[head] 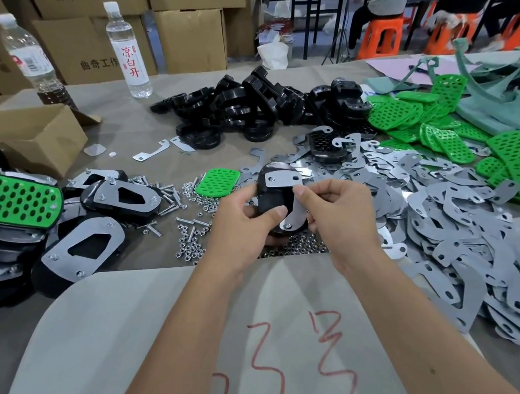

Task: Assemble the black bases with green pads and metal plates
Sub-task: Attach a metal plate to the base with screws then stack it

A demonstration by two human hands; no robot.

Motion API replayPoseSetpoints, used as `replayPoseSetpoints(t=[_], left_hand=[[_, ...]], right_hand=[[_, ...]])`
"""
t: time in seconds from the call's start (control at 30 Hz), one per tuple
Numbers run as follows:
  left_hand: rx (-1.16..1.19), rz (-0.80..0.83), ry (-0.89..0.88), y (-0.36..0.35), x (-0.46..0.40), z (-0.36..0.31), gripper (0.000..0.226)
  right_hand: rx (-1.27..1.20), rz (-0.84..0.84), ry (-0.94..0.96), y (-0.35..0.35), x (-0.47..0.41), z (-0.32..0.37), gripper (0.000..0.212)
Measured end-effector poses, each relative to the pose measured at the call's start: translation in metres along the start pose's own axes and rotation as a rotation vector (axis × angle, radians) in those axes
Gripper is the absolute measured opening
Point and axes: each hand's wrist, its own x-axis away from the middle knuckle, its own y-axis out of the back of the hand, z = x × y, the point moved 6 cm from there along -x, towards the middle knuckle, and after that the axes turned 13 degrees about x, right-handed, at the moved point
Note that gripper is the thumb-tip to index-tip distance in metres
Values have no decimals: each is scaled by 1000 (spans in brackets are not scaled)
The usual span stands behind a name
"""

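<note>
Head view: the left hand (243, 217) grips a black base (273, 198) from the 9 o'clock side, thumb curled over its face, while the right hand (331, 214) pinches a curved metal plate (288, 196) against that base at 3 o'clock. The held work sits at frame centre, just above the table (149, 132). Judged step: seating the plate on the base, holes not yet fastened. The next move likely calls for aligning plate holes with base holes, then taking a screw from the loose screws and nuts (184, 220) at 9 o'clock. Counts: one base in hand; one lone green pad (218, 182) just beside the left hand; two water bottles (126, 48) at 10 o'clock. The pile of black bases (246, 107) at 12 o'clock, heap of metal plates (443, 224) at 3 o'clock, green pads (515, 161) at 2 o'clock and finished assemblies (15, 201) at 9 o'clock overlap too much to count.
</note>
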Motion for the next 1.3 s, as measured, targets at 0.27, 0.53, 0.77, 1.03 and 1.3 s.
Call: replayPoseSetpoints(t=[0.27,0.53,0.77,1.03,1.3], left_hand=[[26,-150,-26,5,-4,1,25],[41,-220,-128,9,-3,-5,18],[64,-212,-200,12,-6,-7,16],[116,-232,-259,11,-5,-10,20],[231,-267,-274,15,-7,-8,27]], right_hand=[[19,5,111,-2,1,8,16],[-60,44,195,-7,8,20,12],[-165,153,203,-14,13,25,12],[-194,221,272,-18,18,33,16],[-178,229,262,-26,20,30,20]])
